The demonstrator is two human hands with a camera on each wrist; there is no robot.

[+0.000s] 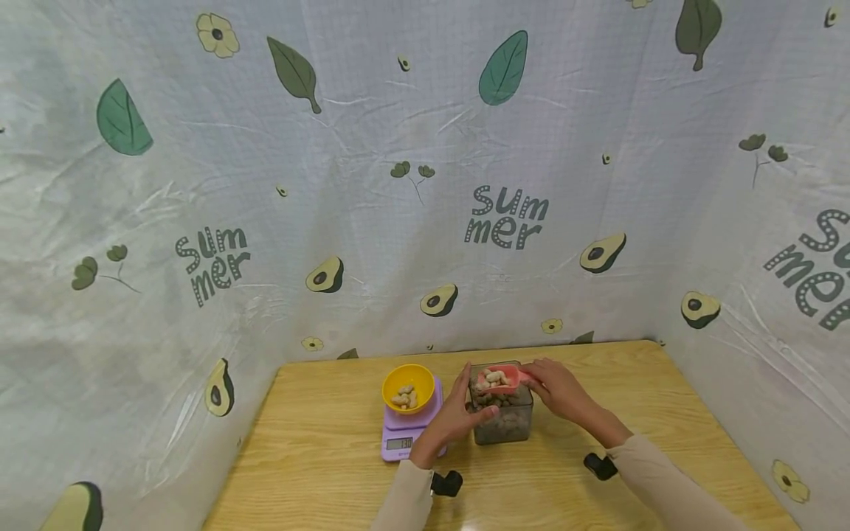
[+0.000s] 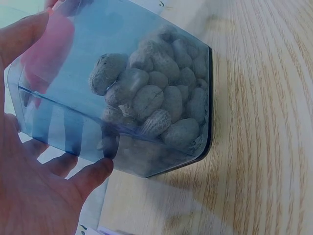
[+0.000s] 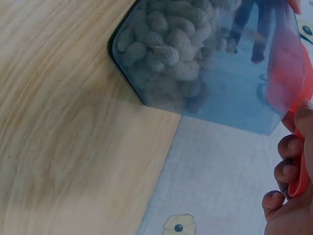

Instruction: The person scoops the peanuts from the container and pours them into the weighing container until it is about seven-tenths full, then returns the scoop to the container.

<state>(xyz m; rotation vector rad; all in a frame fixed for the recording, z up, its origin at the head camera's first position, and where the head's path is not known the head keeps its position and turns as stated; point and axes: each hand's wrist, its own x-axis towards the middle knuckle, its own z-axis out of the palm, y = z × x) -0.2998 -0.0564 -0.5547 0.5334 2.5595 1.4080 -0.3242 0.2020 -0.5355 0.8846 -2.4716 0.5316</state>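
A clear, dark-tinted square container (image 1: pixel 502 428) stands on the table, partly filled with peanuts in their shells (image 2: pixel 161 98). My left hand (image 1: pixel 454 414) grips its left side, with the thumb at the near face and the fingers along the side wall. My right hand (image 1: pixel 559 387) holds a pink-red scoop (image 1: pixel 510 377) by its handle, fingers curled round it. Several peanuts (image 1: pixel 493 379) lie in the scoop, which is level at the container's top opening. In the right wrist view the scoop's handle (image 3: pixel 299 183) shows in the curled fingers.
Left of the container, a yellow bowl (image 1: pixel 420 377) with several peanuts sits on a purple kitchen scale (image 1: pixel 392 428) with a lit display. A printed sheet (image 1: pixel 372 221) hangs behind and beside the wooden table (image 1: pixel 319 442).
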